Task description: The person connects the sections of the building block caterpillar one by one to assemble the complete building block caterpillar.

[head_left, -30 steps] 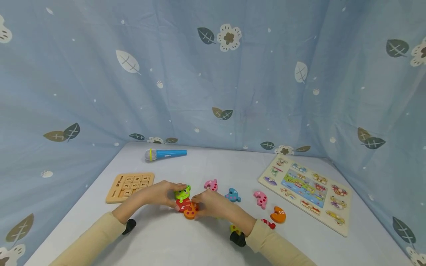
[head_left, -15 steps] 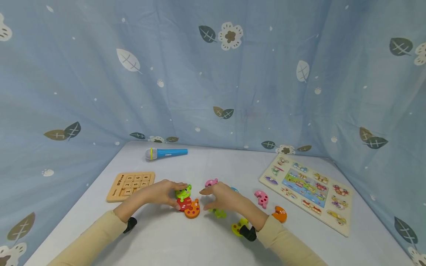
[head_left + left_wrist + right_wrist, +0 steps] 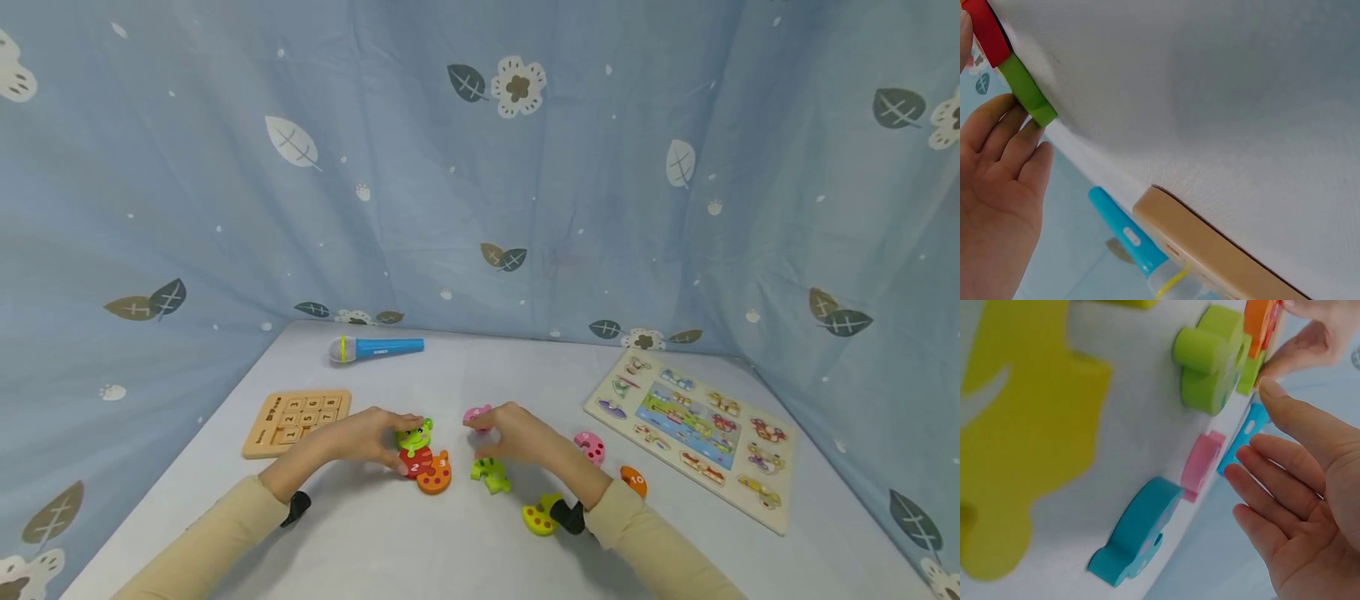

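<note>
1. Caterpillar head (image 3: 414, 437), green, lay flat on the white table (image 3: 360, 542), joined to red piece 2 (image 3: 416, 463), with orange piece 3 (image 3: 435, 473) joined to the red.
2. Left hand (image 3: 369, 435) pinched the head-and-red pair: fingers on the green edge, thumb by the red.
3. Right hand (image 3: 517, 432) had thumb and fingers spread apart, near striped green piece (image 3: 491, 475); contact unclear.
4. Pink piece (image 3: 474, 412) sat beyond right fingertips, partly covered.
5. Yellow piece (image 3: 540, 517) lay by the right wrist; spotted pink piece (image 3: 590, 447) and orange piece 10 (image 3: 634, 481) lay farther right.
6. Blue piece (image 3: 1141, 531) showed in right wrist view.
7. Number puzzle (image 3: 272, 423) and microphone (image 3: 388, 347) lay left, picture board (image 3: 690, 425) right.
</note>
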{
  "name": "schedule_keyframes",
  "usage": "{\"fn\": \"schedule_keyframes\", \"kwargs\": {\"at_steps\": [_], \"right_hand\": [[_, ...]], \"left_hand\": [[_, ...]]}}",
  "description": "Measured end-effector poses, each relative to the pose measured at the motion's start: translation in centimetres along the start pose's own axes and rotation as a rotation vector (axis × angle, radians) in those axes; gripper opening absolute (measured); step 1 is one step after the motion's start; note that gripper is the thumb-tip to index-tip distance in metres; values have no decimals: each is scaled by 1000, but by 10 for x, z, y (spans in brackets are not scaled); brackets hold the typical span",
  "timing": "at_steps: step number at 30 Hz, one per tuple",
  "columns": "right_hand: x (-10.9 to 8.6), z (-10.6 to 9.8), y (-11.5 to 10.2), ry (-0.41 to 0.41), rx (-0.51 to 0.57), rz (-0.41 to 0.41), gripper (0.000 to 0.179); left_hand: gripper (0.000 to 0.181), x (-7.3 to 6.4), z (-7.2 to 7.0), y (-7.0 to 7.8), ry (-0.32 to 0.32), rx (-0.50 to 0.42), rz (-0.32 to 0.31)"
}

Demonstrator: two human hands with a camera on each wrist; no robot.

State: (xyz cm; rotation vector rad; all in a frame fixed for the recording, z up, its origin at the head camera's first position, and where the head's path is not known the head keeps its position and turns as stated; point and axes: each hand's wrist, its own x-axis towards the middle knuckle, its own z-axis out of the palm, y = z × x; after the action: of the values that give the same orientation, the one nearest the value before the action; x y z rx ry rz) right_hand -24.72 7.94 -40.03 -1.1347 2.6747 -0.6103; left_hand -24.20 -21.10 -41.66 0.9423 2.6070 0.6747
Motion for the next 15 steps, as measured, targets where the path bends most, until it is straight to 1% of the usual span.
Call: {"fn": "schedule_keyframes", "kwargs": {"at_steps": [4,6,10,13,15], "right_hand": [[0,-2,5,4,-13,23,41],[0,-3,7,5,-29,35,41],[2,-6,11,11,-37,40,43],[5,-8,12,15,-34,35,43],[8,-9,13,19,-29,46,44]], "left_hand": [[73,0,0,1,-2,11,-3],[73,-1,1,1,0,17,7],[73,0,1,0,-4,23,21],[74,0,1,0,-6,30,20],[74,1,0,0,-2,35,27]]}}
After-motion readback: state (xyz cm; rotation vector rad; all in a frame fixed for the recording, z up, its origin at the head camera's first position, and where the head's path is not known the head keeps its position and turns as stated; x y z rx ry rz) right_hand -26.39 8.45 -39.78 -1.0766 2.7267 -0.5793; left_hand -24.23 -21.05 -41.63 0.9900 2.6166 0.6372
